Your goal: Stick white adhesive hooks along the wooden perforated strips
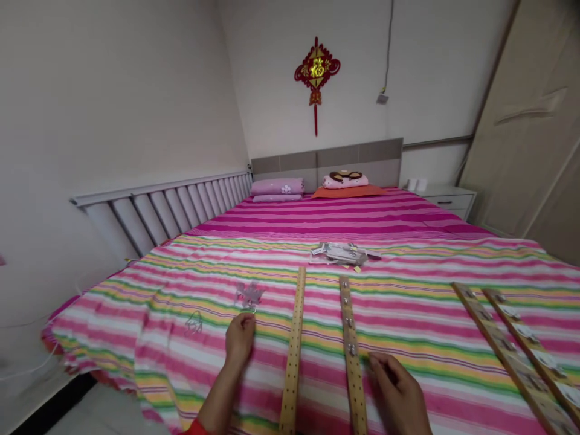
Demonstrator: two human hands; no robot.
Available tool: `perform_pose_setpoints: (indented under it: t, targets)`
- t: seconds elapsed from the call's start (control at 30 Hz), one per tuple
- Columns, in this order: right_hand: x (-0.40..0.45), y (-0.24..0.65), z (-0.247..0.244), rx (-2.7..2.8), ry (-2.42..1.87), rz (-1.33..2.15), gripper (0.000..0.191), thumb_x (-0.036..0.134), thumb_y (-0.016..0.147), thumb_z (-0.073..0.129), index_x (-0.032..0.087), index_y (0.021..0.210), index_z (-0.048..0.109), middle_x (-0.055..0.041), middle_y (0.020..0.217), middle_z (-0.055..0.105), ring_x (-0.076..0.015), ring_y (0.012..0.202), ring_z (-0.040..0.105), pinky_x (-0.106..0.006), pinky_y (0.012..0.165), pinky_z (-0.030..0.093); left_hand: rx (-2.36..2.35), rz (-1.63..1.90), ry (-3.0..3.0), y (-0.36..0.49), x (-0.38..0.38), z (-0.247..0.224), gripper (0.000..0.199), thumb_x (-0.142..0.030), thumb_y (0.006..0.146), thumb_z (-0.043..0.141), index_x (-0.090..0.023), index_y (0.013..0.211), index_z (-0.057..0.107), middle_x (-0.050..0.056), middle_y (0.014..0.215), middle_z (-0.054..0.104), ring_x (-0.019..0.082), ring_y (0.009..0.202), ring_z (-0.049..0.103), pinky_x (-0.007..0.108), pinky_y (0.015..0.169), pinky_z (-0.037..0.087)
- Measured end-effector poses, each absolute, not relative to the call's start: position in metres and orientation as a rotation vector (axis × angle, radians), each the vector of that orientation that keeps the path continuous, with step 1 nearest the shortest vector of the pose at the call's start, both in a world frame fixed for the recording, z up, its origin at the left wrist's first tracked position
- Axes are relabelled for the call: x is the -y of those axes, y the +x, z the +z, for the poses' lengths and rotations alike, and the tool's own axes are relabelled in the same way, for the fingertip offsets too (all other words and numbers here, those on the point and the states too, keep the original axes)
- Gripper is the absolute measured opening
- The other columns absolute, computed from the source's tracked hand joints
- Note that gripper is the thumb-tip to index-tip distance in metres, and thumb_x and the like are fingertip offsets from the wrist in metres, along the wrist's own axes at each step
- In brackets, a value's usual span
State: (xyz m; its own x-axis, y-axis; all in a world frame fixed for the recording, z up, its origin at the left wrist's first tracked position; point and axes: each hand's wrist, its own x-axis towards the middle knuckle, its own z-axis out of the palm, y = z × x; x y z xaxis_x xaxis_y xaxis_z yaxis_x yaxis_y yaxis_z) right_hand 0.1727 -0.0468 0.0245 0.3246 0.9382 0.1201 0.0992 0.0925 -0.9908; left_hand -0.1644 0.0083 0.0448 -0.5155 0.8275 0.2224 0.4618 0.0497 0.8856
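1. Wooden perforated strip (293, 350) is lying between both hands on the striped bedsheet (190, 362), running toward twelve o'clock.
2. Left hand (240, 339) is resting with curled fingers just below a grey star-shaped trinket (249, 295); any pinched item cannot be told.
3. Right hand (395, 386) is resting half-open and empty beside a metal-studded strip (351, 356), at one o'clock.
4. Packaged hardware (339, 254) is lying at twelve o'clock.

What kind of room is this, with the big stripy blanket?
It looks like a bedroom in someone's home. A big bed with striped covers fills most of the room, pillows lie at its head, and a small bedside cabinet stands beside it.
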Motion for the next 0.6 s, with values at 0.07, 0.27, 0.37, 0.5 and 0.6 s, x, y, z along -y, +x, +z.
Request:
perform_pose_setpoints:
  t: [0.07, 0.27, 0.37, 0.5, 0.6]
  targets:
    - [0.047, 0.172, 0.024, 1.083, -1.331, 0.860, 0.040, 0.058, 0.061, 0.066, 0.019, 0.071, 0.071, -0.0074, 0.072, 0.072, -0.0244, 0.071, 0.066, -0.029, 0.064, 0.054, -2.091, 1.379, 1.390, -0.179, -0.008, 0.038, 0.025, -0.037, 0.068, 0.058, -0.017, 0.077, 0.069, 0.003, 0.065, 0.065, 0.021, 0.066, 0.060, 0.029, 0.063, 0.044]
    - [0.046, 0.168, 0.029, 1.075, -1.302, 0.867, 0.041, 0.057, 0.061, 0.068, 0.019, 0.073, 0.072, -0.0078, 0.075, 0.073, -0.0238, 0.070, 0.066, -0.028, 0.061, 0.054, -2.378, 1.086, 1.590, -0.170, -0.013, 0.039, 0.028, -0.034, 0.080, 0.052, -0.019, 0.094, 0.071, 0.008, 0.087, 0.065, 0.023, 0.081, 0.062, 0.028, 0.063, 0.041]
    - [0.048, 0.168, 0.032, 1.074, -1.298, 0.892, 0.039, 0.056, 0.061, 0.068, 0.019, 0.073, 0.072, -0.0073, 0.073, 0.072, -0.0236, 0.070, 0.065, -0.028, 0.060, 0.054, -2.480, 0.928, 1.611, -0.161, -0.016, 0.041, 0.029, -0.031, 0.084, 0.049, -0.019, 0.102, 0.069, 0.010, 0.099, 0.065, 0.023, 0.089, 0.061, 0.028, 0.065, 0.040]
    - [0.051, 0.168, 0.039, 1.068, -1.316, 0.917, 0.040, 0.057, 0.059, 0.068, 0.019, 0.071, 0.071, -0.0065, 0.069, 0.070, -0.0230, 0.067, 0.064, -0.028, 0.060, 0.053, -2.501, 0.835, 1.653, -0.157, -0.019, 0.043, 0.026, -0.028, 0.086, 0.046, -0.019, 0.089, 0.069, 0.009, 0.094, 0.064, 0.022, 0.084, 0.059, 0.027, 0.062, 0.037]
    - [0.054, 0.169, 0.042, 1.074, -1.322, 0.926, 0.040, 0.058, 0.059, 0.068, 0.019, 0.069, 0.070, -0.0058, 0.068, 0.070, -0.0224, 0.065, 0.064, -0.027, 0.058, 0.053, -2.446, 0.888, 1.709, -0.162, -0.020, 0.042, 0.023, -0.025, 0.084, 0.045, -0.019, 0.073, 0.064, 0.007, 0.081, 0.060, 0.020, 0.078, 0.056, 0.026, 0.063, 0.037]
